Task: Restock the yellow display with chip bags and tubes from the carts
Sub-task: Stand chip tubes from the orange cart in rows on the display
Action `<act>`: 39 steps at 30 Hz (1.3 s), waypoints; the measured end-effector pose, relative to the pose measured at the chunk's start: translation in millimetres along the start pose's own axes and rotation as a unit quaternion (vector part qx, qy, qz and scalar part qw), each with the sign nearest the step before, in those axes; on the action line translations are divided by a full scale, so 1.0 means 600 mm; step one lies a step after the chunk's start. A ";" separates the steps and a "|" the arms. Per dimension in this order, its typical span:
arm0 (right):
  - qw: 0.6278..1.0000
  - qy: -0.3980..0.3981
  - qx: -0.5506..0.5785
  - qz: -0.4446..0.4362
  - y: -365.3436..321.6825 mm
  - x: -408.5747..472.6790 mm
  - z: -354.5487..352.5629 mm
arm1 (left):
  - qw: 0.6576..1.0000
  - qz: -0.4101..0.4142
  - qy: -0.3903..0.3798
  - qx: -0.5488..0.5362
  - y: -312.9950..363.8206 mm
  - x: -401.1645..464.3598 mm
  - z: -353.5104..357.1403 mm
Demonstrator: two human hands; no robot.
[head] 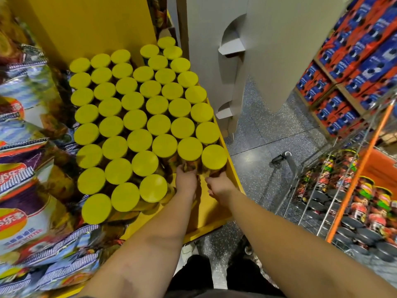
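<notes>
A: Fingers first. What is their state on each hand?

B: Left hand (pixel 186 181): fingers curled round the lower body of the tube (pixel 190 149) second from the right edge of the tray. Right hand (pixel 219 186): fingers reach under the corner tube (pixel 214 157) beside the right wall; the tips are hidden below its lid, so whether they grip or only touch cannot be told. Both forearms enter from the near edge of the display.

A: List the items, largest to smallest.

B: 1. Yellow display (pixel 217 214): a tray with a tall yellow back panel and a low yellow wall along its right and near edges. A bare strip of tray floor shows at the near right corner, under the wrists.
2. Chip bags (pixel 28 160): stacked along the left edge of the display, in purple, blue and white printed foil, overlapping one another.
3. Cart (pixel 343 203): wire mesh with an orange frame bar, standing on the speckled floor to the right of the display, apart from it. It carries tubes lying with their dark ends outward.
4. Block of tubes (pixel 137 121): upright, yellow lids up, packed lid to lid in slanted rows from the back panel toward the near edge.

A: Where are the two handled tubes located?

B: Both stand upright in the tray at the near right end of the block, touching each other. The corner tube sits against the right wall.
</notes>
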State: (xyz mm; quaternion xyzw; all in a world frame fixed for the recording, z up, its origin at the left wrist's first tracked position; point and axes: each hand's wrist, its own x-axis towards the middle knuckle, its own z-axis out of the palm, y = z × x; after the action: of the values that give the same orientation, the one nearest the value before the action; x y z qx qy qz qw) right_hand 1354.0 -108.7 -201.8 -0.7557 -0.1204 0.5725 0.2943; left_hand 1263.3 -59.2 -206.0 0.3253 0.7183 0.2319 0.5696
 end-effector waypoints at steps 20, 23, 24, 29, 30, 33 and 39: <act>0.981 0.007 -0.147 -0.127 -0.056 -0.177 -0.103 | 0.981 0.056 -0.186 0.008 0.036 -0.205 -0.017; 0.985 0.048 -0.053 -0.155 -0.065 -0.220 -0.174 | 0.964 0.134 -0.222 0.056 0.082 -0.246 0.016; 0.980 0.089 -0.047 -0.169 -0.064 -0.233 -0.202 | 0.958 0.159 -0.230 0.067 0.101 -0.265 0.032; 0.933 0.277 -0.111 -0.199 -0.025 -0.287 -0.349 | 0.908 0.261 -0.289 0.154 0.147 -0.353 0.150; 0.929 0.299 -0.111 -0.186 -0.001 -0.293 -0.384 | 0.895 0.277 -0.307 0.169 0.142 -0.376 0.182; 0.924 0.337 -0.109 -0.146 0.072 -0.302 -0.461 | 0.861 0.297 -0.354 0.213 0.113 -0.431 0.264; 0.929 0.362 -0.070 -0.030 0.226 -0.291 -0.628 | 0.785 0.304 -0.422 0.336 0.023 -0.517 0.447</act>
State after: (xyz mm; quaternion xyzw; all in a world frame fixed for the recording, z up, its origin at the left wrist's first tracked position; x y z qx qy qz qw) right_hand 1630.7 -423.3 -77.5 -0.9263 -0.0680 0.2413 0.2814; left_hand 1569.0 -287.0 -54.6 0.7629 0.3025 -0.0230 0.5709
